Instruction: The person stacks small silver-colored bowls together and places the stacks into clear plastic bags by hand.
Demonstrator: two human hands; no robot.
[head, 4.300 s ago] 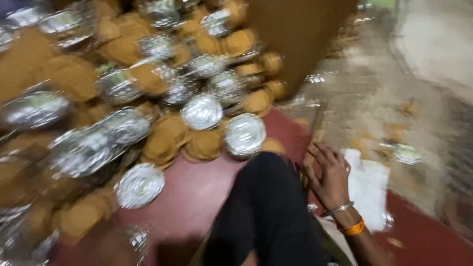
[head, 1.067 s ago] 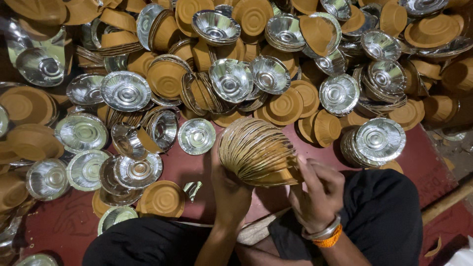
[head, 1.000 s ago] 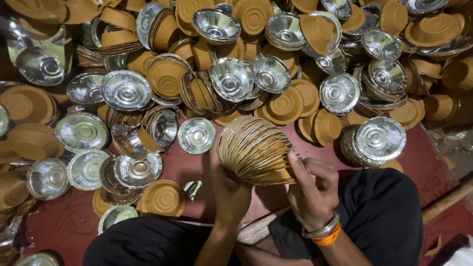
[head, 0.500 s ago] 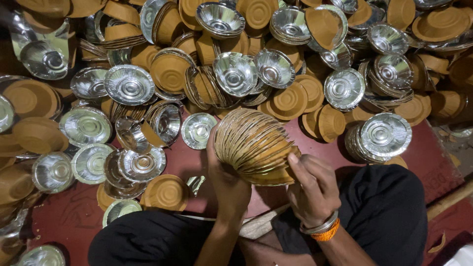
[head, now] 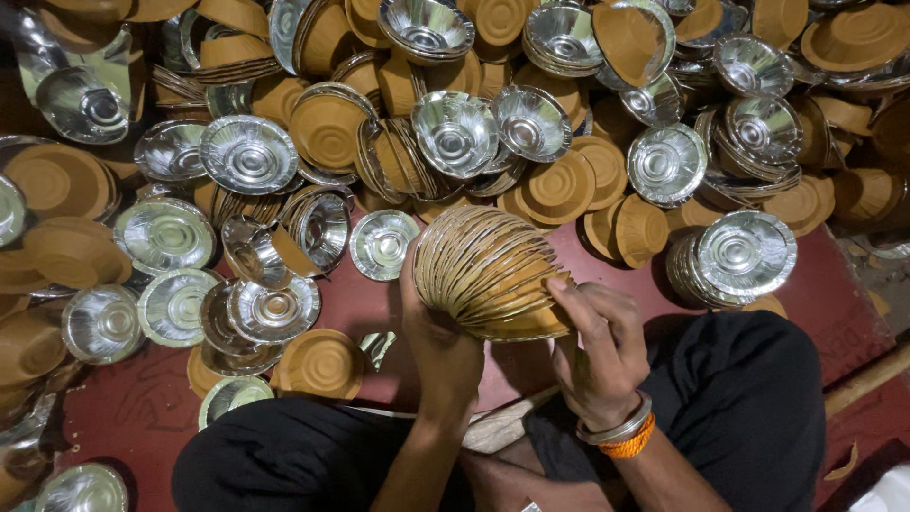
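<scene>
**Hands on a fanned stack of paper bowls**

The stack of bowls (head: 488, 270) lay on its side, fanned out, above the person's black-trousered knees. The left hand (head: 438, 327) was curled around the stack's left end, gripping it from below. The right hand (head: 599, 346), with bangles (head: 621, 434) at the wrist, was half closed, its fingers (head: 569, 296) pressed on the stack's right-hand rims. Beyond the stack spread a heap of loose bowls (head: 455, 133), silver inside and brown outside. Left of the stack, a single silver bowl (head: 383, 245) sat on the red floor (head: 142, 417).

head cam | looks steeply down from above | close over lap and hands | floor fills frame
</scene>
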